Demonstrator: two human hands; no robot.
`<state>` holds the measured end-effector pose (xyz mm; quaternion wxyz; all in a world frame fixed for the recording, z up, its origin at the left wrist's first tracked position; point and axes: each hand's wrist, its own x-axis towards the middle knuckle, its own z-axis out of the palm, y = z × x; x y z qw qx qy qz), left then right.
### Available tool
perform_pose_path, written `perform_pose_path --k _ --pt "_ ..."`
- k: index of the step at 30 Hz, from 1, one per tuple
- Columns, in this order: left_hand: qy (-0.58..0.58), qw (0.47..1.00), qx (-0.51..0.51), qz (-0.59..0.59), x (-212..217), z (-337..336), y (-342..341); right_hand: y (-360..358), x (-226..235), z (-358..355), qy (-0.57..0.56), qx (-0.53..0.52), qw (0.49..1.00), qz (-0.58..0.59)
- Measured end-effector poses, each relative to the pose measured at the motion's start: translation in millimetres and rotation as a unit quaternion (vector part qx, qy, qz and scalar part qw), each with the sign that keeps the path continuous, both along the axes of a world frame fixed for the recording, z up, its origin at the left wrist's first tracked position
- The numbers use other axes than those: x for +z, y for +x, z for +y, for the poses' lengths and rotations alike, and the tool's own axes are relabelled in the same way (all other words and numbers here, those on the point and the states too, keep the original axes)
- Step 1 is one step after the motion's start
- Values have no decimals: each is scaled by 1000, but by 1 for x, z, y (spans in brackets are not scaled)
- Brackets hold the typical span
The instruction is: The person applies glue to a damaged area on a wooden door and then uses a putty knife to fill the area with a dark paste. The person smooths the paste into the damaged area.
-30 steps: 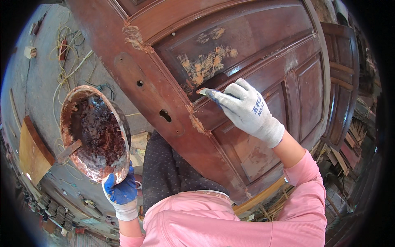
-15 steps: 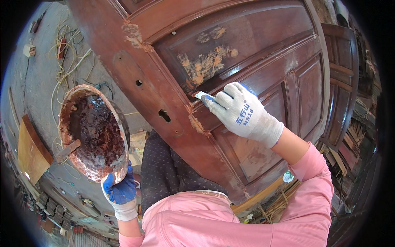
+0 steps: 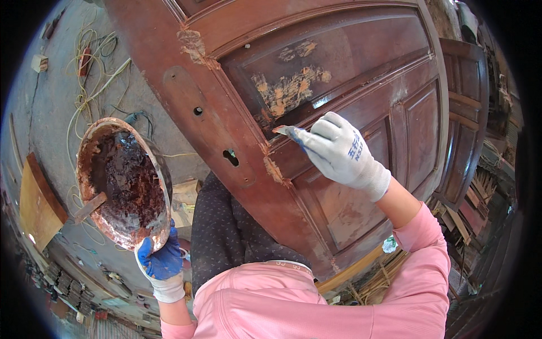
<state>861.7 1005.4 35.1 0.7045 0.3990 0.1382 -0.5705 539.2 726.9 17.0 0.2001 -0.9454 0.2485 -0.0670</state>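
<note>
My right hand (image 3: 341, 148), in a white work glove, is closed round a small putty knife (image 3: 281, 130) with reddish filler at its tip. The blade is at the lower corner of a recessed panel on a brown wooden door (image 3: 265, 107). I cannot tell whether it touches the wood. Rough orange filler patches (image 3: 291, 87) mark that panel and the frame joints. Out to the left, my left hand (image 3: 161, 260), in a blue and white glove, grips the rim of a tilted bowl (image 3: 167, 195) of dark red-brown paste (image 3: 127, 175). A flat wooden stick (image 3: 90, 207) lies across the bowl's edge.
Behind the bowl, a tangle of yellow cords (image 3: 84, 96) lies on the grey floor. A curved wooden board (image 3: 38, 203) stands at far left. On the right, a second door (image 3: 466, 118) leans near stacked wood scraps (image 3: 480, 192).
The putty knife and my right hand have shifted slightly right, and the hand has turned a little. The door appears slightly further right and the bowl slightly further left in view.
</note>
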Motion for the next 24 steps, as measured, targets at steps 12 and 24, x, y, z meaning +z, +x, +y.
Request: perform_pose_path --k 12,24 --pt "8 1000 11 15 5 0 -4 8 15 -2 -94 91 985 113" --pt "102 994 38 -22 0 15 -9 21 21 15 29 -76 997 13"
